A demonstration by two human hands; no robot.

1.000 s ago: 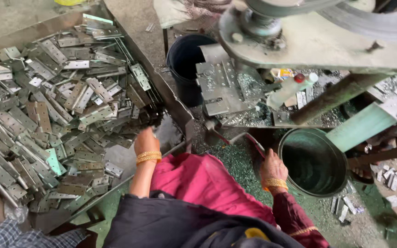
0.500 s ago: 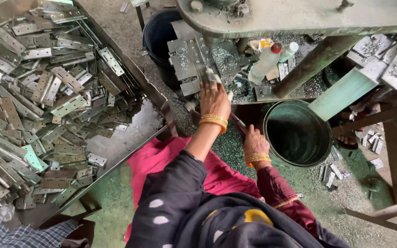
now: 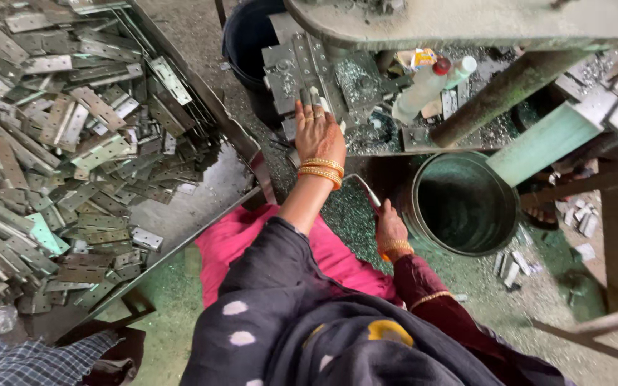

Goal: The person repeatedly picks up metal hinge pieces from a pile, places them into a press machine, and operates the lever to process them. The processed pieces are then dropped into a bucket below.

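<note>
My left hand (image 3: 319, 136), with gold bangles at the wrist, reaches up to the grey die block (image 3: 291, 68) of a press. Its fingers hold a small grey metal hinge plate (image 3: 307, 96) against the block. Lower down, my right hand (image 3: 391, 230) is closed round a thin bent metal rod (image 3: 363, 187), just left of a green bucket (image 3: 423, 221). A big tray (image 3: 194, 207) on the left holds a heap of several similar hinge plates (image 3: 73, 143).
A dark bucket (image 3: 241, 43) stands behind the die block. A plastic bottle (image 3: 423, 86) lies on the press bed among metal chips. The press table (image 3: 466, 21) overhangs at the top. Green frame bars (image 3: 545, 146) cross at right. Someone's checked sleeve (image 3: 23, 357) shows at bottom left.
My left hand has moved from the edge of the hinge tray across to the press die block, carrying a plate. My right hand has stayed beside the green bucket.
</note>
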